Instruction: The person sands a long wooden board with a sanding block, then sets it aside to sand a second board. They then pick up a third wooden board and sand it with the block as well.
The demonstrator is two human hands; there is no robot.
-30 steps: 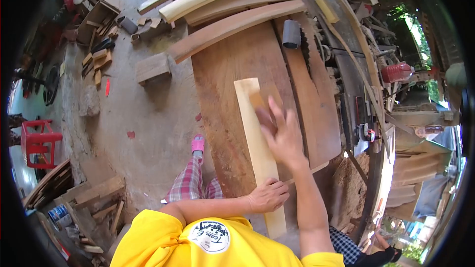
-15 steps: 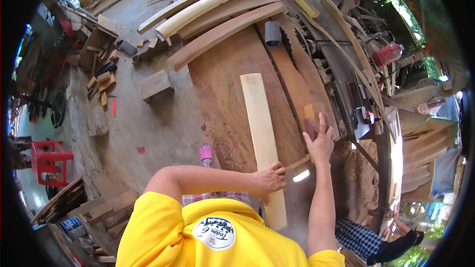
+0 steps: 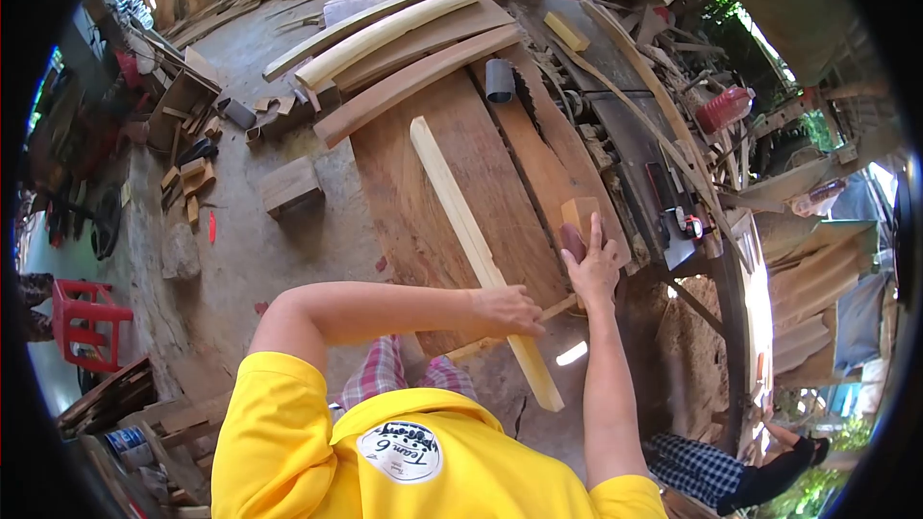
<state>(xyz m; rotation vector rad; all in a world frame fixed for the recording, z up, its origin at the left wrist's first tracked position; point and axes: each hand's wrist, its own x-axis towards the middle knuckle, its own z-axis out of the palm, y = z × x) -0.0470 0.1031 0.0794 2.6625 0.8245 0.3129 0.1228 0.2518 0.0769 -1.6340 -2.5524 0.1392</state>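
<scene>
Across the bench (image 3: 399, 192), overhanging its near edge, lies the pale slat (image 3: 457, 207), the left hand (image 3: 508, 309) closed around it; at the bench's right side the right hand (image 3: 593, 264) pinches a wooden block (image 3: 579, 210). A firm left grip should stop the slat rolling.

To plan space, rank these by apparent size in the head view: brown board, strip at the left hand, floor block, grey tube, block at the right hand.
1. Brown board
2. Strip
3. Floor block
4. Grey tube

Unranked: right-hand block, partly covered by the fingers, so its size is unsure.
</scene>
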